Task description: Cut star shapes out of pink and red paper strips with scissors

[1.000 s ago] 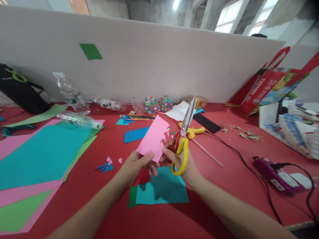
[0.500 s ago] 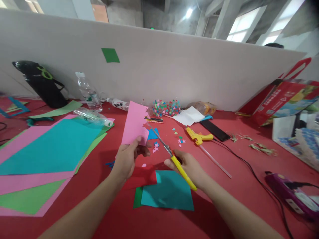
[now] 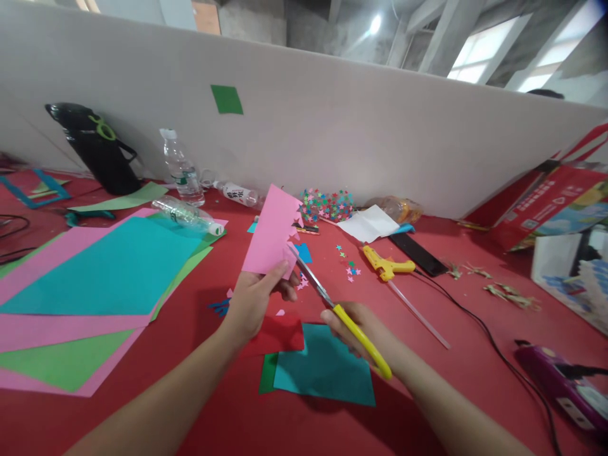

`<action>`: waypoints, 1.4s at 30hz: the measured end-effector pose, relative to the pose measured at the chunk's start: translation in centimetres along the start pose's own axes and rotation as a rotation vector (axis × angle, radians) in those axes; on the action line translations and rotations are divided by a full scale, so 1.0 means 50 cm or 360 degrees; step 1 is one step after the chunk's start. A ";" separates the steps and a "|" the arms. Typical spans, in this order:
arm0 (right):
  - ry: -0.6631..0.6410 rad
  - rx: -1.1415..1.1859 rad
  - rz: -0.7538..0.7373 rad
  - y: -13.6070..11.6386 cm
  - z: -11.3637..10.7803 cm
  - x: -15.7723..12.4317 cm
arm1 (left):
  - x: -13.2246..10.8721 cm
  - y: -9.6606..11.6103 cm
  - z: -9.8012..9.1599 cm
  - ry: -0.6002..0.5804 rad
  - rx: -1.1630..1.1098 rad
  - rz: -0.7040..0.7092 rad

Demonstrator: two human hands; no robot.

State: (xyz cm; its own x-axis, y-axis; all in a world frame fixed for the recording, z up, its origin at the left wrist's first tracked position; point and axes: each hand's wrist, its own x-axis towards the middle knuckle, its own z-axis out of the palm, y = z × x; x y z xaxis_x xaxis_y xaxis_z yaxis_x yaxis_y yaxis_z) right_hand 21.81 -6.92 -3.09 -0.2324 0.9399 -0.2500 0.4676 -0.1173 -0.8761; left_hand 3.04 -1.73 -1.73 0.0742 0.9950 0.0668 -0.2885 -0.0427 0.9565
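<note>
A pink sheet of paper (image 3: 270, 233) with a jagged right edge is pinched by its lower corner in my left hand (image 3: 256, 294). My right hand (image 3: 363, 329) is closed round yellow-handled scissors (image 3: 363, 342), whose blade tips meet the pink paper's cut edge. Under my hands lie a teal sheet (image 3: 327, 373), a red sheet (image 3: 278, 334) and a sliver of green paper (image 3: 268, 373). Behind the scissors, several small paper stars (image 3: 352, 272) and a blue paper piece (image 3: 303, 253) are scattered. A clear container of coloured stars (image 3: 327, 204) stands farther back, partly covered by the pink paper.
A yellow glue gun (image 3: 387, 263) with its cord, a phone (image 3: 418, 253) and a purple power strip (image 3: 563, 386) lie to the right. Leftward are large coloured sheets (image 3: 104, 266), plastic bottles (image 3: 183, 171) and a black flask (image 3: 97, 152). A white partition (image 3: 380, 133) rises behind.
The view has shifted slightly, so things sit a little to the right. The pink paper is tilted more to the right, and the scissors' tips are lower along its edge.
</note>
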 end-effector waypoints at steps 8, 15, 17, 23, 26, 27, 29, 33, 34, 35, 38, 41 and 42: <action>-0.0042 0.0145 -0.0026 0.003 0.003 -0.005 | 0.001 0.001 0.002 0.0014 -0.0014 -0.0034; -0.0059 0.0174 -0.0029 0.016 0.005 -0.004 | -0.002 0.007 0.004 0.0013 0.0093 0.0016; -0.0059 0.0184 -0.0059 0.018 0.007 -0.005 | -0.002 0.006 0.004 0.0018 0.0094 0.0008; -0.0067 0.0064 -0.0175 0.010 0.003 -0.005 | -0.003 0.002 0.004 0.0005 0.0024 -0.0011; -0.0045 0.0028 -0.0177 0.005 -0.001 -0.004 | -0.002 0.007 0.002 -0.0002 0.0035 0.0013; -0.0045 0.0013 -0.0180 0.003 -0.002 -0.004 | -0.001 0.009 0.001 -0.0003 0.0043 0.0026; -0.0047 -0.0010 -0.0178 -0.001 -0.005 -0.005 | 0.000 0.013 -0.002 -0.0012 0.0072 0.0051; -0.0040 0.0025 -0.0143 -0.012 -0.006 -0.010 | 0.004 0.015 -0.012 -0.0024 0.0160 0.0090; -0.0038 0.0037 -0.0139 -0.014 -0.005 -0.012 | 0.004 0.014 -0.014 -0.0019 0.0175 0.0096; -0.0042 0.0040 -0.0136 -0.015 -0.004 -0.012 | 0.005 0.014 -0.015 -0.0015 0.0183 0.0104; -0.0052 0.0020 -0.0159 -0.012 -0.001 -0.012 | 0.005 0.012 -0.016 -0.0019 0.0200 0.0124; -0.0058 -0.0005 -0.0184 -0.004 0.001 -0.009 | 0.005 0.012 -0.013 -0.0023 0.0197 0.0135; -0.0061 -0.0017 -0.0182 -0.002 0.001 -0.008 | 0.004 0.013 -0.012 -0.0020 0.0193 0.0131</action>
State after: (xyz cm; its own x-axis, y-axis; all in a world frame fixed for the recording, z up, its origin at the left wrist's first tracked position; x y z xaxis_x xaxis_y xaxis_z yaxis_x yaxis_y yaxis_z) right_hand 21.81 -7.33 -2.94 -0.3172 0.9340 -0.1645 0.4455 -0.0064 -0.8953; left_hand 2.30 -1.48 -1.26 0.0674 0.9865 0.1493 -0.1764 -0.1355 0.9749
